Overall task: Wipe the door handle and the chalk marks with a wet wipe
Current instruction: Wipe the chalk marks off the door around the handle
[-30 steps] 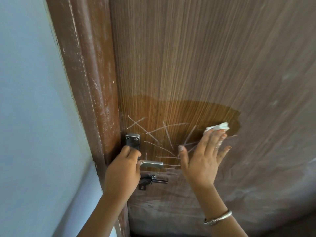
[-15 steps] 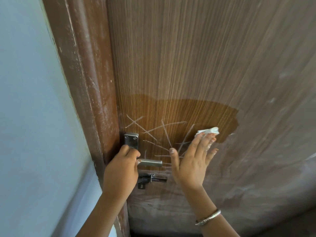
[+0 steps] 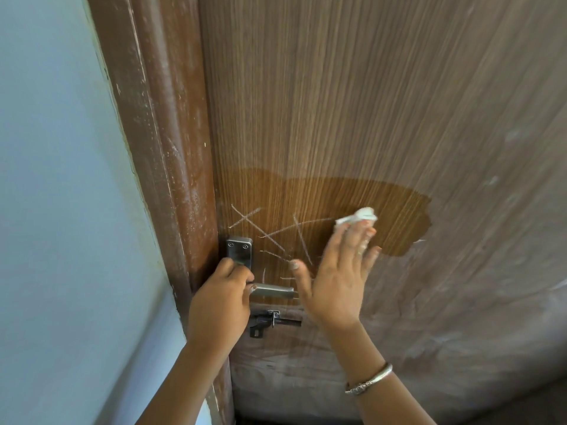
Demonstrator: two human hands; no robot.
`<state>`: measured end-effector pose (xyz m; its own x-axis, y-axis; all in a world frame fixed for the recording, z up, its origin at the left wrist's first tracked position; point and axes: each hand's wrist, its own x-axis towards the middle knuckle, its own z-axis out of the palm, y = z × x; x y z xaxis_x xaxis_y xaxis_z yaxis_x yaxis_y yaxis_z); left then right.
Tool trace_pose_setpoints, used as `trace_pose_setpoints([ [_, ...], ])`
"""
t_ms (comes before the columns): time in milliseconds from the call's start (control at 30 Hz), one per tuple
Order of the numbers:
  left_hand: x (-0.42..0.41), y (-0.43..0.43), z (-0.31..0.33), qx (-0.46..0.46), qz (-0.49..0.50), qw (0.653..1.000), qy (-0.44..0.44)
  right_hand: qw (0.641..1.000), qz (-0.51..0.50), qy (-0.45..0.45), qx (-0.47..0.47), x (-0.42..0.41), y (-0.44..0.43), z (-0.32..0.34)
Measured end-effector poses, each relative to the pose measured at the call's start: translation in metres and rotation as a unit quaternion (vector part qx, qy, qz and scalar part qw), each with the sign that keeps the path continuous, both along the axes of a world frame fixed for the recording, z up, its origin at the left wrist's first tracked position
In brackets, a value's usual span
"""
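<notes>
White chalk marks (image 3: 270,233), crossing lines, sit on the brown door just above and right of the metal door handle (image 3: 271,292). My left hand (image 3: 219,305) is wrapped around the handle near its plate. My right hand (image 3: 337,277) lies flat against the door with its fingers spread, pressing a crumpled white wet wipe (image 3: 359,217) under the fingertips at the right end of the chalk lines. A darker wet patch (image 3: 383,210) spreads over the wood around the wipe. Some chalk lines are hidden behind my right palm.
A brown scuffed door frame (image 3: 171,167) runs along the door's left edge, with a pale blue wall (image 3: 55,210) beyond it. A black latch bolt (image 3: 270,322) sits under the handle. The lower door is dusty and smeared.
My right hand with the wipe has slid leftward along the door toward the chalk marks. The chalk lines at the right look fainter. My left hand has stayed on the handle.
</notes>
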<state>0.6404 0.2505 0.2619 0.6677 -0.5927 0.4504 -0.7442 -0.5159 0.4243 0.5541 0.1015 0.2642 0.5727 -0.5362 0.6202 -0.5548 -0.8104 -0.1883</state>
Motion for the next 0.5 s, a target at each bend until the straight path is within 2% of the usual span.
trace_pose_setpoints([
  [67, 0.000, 0.000, -0.001, 0.005, 0.000, 1.000, 0.001, 0.995, 0.043, 0.074, -0.060, 0.008, 0.008, 0.000],
  [167, 0.002, 0.000, -0.001, 0.008, 0.004, 1.000, 0.008, 0.986, 0.083, 0.111, -0.096, 0.013, 0.014, -0.002],
  [267, 0.002, 0.001, -0.001, -0.002, 0.004, 1.000, 0.005, 0.992, 0.050, 0.088, -0.078, 0.005, 0.009, -0.004],
  [400, 0.001, 0.000, -0.003, -0.009, 0.005, 1.000, 0.006, 0.999, 0.001, -0.025, 0.030, 0.001, 0.009, -0.003],
  [500, 0.001, 0.000, -0.004, -0.013, 0.006, 1.000, 0.004, 0.999, 0.027, 0.010, 0.016, 0.010, 0.018, 0.003],
])
